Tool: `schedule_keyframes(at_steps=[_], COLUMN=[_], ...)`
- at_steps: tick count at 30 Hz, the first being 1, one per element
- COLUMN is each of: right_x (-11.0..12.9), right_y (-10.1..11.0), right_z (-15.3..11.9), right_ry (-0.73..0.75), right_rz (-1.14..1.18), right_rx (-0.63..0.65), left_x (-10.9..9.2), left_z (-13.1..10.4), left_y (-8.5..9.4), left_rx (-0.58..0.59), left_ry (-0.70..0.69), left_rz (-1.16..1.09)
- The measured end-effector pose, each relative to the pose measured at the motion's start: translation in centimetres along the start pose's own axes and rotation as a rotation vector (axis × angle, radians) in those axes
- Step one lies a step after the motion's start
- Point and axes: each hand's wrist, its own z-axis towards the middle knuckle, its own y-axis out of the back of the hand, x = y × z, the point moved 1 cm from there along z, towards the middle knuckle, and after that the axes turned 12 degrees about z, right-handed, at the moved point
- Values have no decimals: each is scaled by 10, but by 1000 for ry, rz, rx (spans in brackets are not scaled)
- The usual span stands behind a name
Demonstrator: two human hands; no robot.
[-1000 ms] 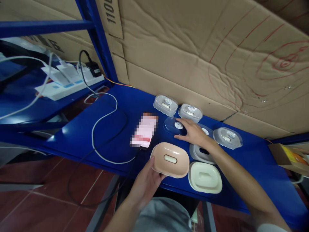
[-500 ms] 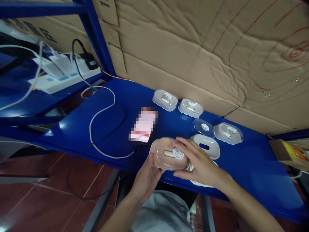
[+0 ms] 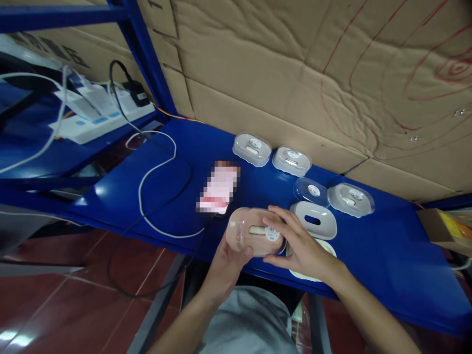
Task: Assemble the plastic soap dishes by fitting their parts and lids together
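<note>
A pinkish-beige soap box (image 3: 241, 221) with a clear lid is held between both hands above the front edge of the blue table. My left hand (image 3: 230, 260) is closed on its left end, thumb lying over the near side. My right hand (image 3: 308, 248) grips the right end, fingers on the lid beside a round white label (image 3: 272, 233). Whether the lid is fully seated I cannot tell. Just right of my right hand lie a grey-white slotted tray (image 3: 326, 221) and a loose clear lid (image 3: 308, 191). A cream piece (image 3: 326, 248) is partly hidden beneath that hand.
Along the cardboard wall (image 3: 258, 93) stand lidded soap boxes (image 3: 291, 162). A phone (image 3: 219, 189) with a blurred screen lies left of them on the blue table (image 3: 165, 196). White cable (image 3: 139, 191) loops toward a power strip (image 3: 92, 125). An open carton (image 3: 438, 231) stands at right.
My left thumb has come over the near side of the soap box. The box has shifted slightly left, and the right hand still grips its right end.
</note>
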Motion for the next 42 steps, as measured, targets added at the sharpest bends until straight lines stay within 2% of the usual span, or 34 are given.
schedule_keyframes(at_steps=[6,13,23,27,31,35,42], right_x=[0,-1,1,3,3,2,5], right_y=[0,-5,-3,-4,-2,5,6], right_z=[-4,-6,-7,-9,-13,-15,-10], right_ry=[77,188,176,221,271,231,109], right_rz=[-25,-75,-181,-252,-323,-294,-135], right_rx=[-38,-167,-195,-247,-307,-271,-207], left_x=[5,-9,-6,-13,-26,-24,-3], left_z=[-1,-1,-4,-3,-4,-8,-5], left_y=[3,-6,-8,-19,-37,-41,-28], left_rx=[41,82,188,220,215,188,214], left_ry=[-85,-171,-228,-229,-290,-198,-98], left_rz=[106,187,279,252,199,184,249])
